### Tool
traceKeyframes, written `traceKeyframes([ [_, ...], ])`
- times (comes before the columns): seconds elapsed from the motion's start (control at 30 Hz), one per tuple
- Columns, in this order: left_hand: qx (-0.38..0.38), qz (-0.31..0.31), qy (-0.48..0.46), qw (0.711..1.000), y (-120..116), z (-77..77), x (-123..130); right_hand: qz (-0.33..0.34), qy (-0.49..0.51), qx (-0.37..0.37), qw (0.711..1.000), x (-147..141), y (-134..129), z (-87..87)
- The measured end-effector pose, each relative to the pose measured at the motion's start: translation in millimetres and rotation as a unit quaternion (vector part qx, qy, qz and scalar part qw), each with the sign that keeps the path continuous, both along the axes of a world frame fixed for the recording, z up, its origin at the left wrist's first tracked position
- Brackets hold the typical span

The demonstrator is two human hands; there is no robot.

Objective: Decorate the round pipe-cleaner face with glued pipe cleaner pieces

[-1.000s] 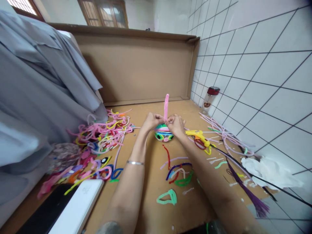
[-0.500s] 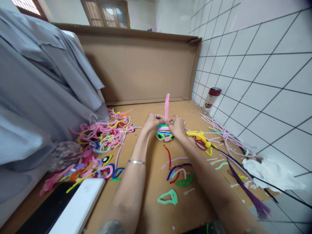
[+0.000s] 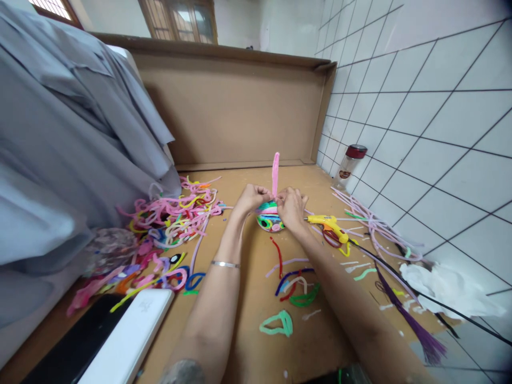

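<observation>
A round, multicoloured craft piece (image 3: 271, 221) with green-ringed eyes and a pink nose sits on the cardboard surface. From its top rises an upright pink fuzzy strip (image 3: 276, 173). My left hand (image 3: 253, 198) is closed at the strip's base, its fingertips pinching from the left. On the other side my right hand (image 3: 291, 205) has its fingers bent together at the same base, covering part of the piece's right side. What exactly each fingertip grips is too small to tell. A silver bracelet circles my left wrist.
Tangled pipe cleaners (image 3: 188, 210) lie left, beyond a white power bank (image 3: 132, 333). At the right are a yellow glue gun (image 3: 328, 221) with a black cable, a glass bottle (image 3: 347, 168), white tissue (image 3: 444, 290) and a purple tassel (image 3: 416, 325). Coloured strips (image 3: 298, 285) lie in front.
The view has shifted slightly. My right hand has turned a little and now covers more of the craft piece's right eye. Both hands stay at the base of the pink strip.
</observation>
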State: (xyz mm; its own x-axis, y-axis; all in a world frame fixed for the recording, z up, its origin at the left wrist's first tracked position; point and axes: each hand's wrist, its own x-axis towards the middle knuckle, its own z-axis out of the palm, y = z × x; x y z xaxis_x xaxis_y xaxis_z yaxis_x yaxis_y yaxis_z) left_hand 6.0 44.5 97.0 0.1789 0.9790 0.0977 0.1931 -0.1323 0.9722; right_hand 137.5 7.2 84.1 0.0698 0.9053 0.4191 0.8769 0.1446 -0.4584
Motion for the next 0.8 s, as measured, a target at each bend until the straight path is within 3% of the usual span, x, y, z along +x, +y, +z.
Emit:
traceKeyframes([
  [0.37,0.026,0.015,0.014,0.999,1.6,-4.6,2.6,0.004,0.031,0.008,0.999,-1.2,0.1,-1.8],
  [0.63,0.01,-0.035,-0.048,0.998,-5.0,4.7,-0.9,0.0,0.019,0.002,1.0,4.3,1.4,-3.4],
  [0.8,0.064,-0.025,0.0,0.998,0.6,-0.7,3.5,0.005,-0.003,0.0,1.0,4.1,0.5,-1.9],
])
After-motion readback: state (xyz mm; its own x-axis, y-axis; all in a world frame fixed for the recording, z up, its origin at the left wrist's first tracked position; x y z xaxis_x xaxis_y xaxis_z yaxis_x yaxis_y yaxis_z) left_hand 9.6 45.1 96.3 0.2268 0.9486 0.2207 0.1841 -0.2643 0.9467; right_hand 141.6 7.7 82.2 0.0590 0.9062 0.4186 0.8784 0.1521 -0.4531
